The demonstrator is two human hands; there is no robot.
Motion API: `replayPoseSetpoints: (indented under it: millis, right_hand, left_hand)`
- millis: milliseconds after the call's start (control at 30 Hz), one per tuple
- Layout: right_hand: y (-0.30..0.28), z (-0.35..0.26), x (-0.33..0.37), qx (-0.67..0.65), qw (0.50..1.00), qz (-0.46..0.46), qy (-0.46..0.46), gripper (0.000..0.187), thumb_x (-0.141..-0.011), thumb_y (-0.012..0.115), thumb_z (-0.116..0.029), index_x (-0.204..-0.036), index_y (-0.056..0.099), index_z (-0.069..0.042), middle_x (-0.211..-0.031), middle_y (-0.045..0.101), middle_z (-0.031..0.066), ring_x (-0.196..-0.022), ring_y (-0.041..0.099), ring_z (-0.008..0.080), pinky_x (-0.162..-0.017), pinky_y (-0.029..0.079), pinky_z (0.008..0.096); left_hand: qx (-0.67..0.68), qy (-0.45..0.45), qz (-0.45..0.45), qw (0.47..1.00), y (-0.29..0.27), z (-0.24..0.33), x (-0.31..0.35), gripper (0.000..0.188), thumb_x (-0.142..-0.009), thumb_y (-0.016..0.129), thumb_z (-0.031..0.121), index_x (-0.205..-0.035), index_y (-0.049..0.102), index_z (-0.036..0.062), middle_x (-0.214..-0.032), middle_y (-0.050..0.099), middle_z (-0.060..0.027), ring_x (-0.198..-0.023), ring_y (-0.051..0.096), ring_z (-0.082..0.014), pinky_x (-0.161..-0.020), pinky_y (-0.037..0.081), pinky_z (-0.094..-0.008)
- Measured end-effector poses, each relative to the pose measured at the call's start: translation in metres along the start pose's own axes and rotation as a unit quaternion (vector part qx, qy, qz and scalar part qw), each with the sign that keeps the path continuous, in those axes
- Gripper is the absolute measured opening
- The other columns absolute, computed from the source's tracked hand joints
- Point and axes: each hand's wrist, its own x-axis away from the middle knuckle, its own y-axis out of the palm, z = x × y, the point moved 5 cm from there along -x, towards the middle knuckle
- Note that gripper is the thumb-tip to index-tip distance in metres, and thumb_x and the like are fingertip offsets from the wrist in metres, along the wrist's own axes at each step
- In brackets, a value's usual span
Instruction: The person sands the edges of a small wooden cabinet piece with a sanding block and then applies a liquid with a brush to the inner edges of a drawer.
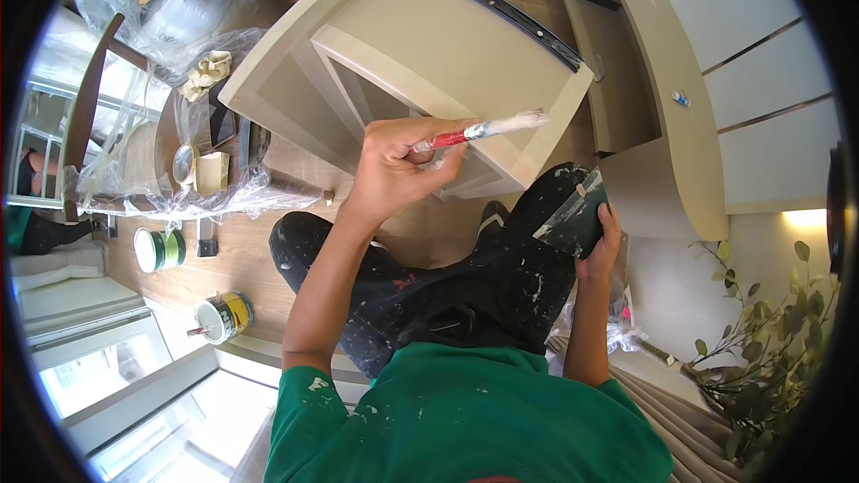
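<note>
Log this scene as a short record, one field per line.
Left hand: the left hand grips a red-handled brush with pale bristles
Right hand: the right hand holds a dark, paint-smeared object, exact kind unclear
Ahead: cream furniture piece bearing a black rail
Brush contact: cannot tell whether bristles touch the furniture
Left floor: green-and-white tub; yellow-and-black-sided tub
Right side: cream cabinet; leafy plant
Clothing: green shirt, dark trousers, both paint-spotted
</note>
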Motion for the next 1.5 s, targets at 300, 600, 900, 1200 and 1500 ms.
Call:
replayPoseSetpoints:
  millis: [300, 600, 900, 1200, 1500]
  right_hand:
    - [0.007, 0.0, 0.0, -0.008, 1.0, 0.011, 0.005, 0.029, -0.101, 0.059, -0.02, -0.123, 0.063, -0.001, -0.114, 0.071, 0.0116, -0.101, 0.072, 0.0218, -0.091, 0.059, 0.0366]
    - [0.002, 0.0, 0.0, -0.001, 1.0, 0.015, -0.002, 0.034, -0.099, 0.062, -0.021, -0.125, 0.062, 0.001, -0.114, 0.069, 0.0128, -0.102, 0.071, 0.024, -0.091, 0.058, 0.0382]
    - [0.007, -0.002, 0.002, 0.016, 0.999, 0.027, -0.006, 0.032, -0.1, 0.061, -0.021, -0.124, 0.063, -0.001, -0.115, 0.069, 0.0111, -0.103, 0.07, 0.0227, -0.092, 0.058, 0.0379]
    - [0.01, -0.001, 0.002, 0.011, 1.0, 0.001, -0.005, 0.03, -0.1, 0.061, -0.021, -0.124, 0.063, -0.002, -0.115, 0.069, 0.0097, -0.104, 0.07, 0.0221, -0.093, 0.057, 0.0374]
    - [0.006, 0.0, 0.001, -0.002, 1.0, 0.013, -0.02, 0.036, -0.098, 0.063, -0.022, -0.126, 0.062, 0.0, -0.118, 0.068, 0.0122, -0.106, 0.069, 0.025, -0.094, 0.057, 0.0402]
  left_hand:
    - [0.043, -0.016, -0.012, 0.999, -0.002, -0.001, 0.004, 0.026, -0.088, 0.073, -0.006, -0.113, 0.078, 0.0006, -0.07, 0.044, 0.0003, -0.061, 0.038, -0.0037, -0.056, 0.033, -0.0222]
    - [0.078, -0.056, 0.146, 0.985, -0.03, -0.025, 0.001, 0.021, -0.093, 0.074, 0.002, -0.113, 0.075, -0.0032, -0.074, 0.057, -0.0004, -0.072, 0.045, -0.0035, -0.062, 0.039, -0.0258]
    - [0.016, -0.028, 0.097, 0.995, -0.013, -0.018, 0.009, 0.054, -0.08, 0.088, 0.015, -0.13, 0.071, 0.0063, -0.068, 0.04, 0.0007, -0.06, 0.024, -0.0092, -0.052, 0.026, -0.0267]
    - [-0.008, 0.051, 0.039, 0.998, -0.012, 0.014, 0.002, 0.026, -0.085, 0.08, 0.004, -0.11, 0.076, 0.0006, -0.066, 0.051, 0.0011, -0.058, 0.034, -0.0044, -0.051, 0.028, -0.025]
    - [0.006, 0.046, 0.036, 0.998, -0.027, -0.008, 0.0, 0.033, -0.094, 0.065, 0.002, -0.127, 0.07, 0.0024, -0.088, 0.068, -0.0113, -0.069, 0.052, -0.0141, -0.064, 0.046, -0.0297]
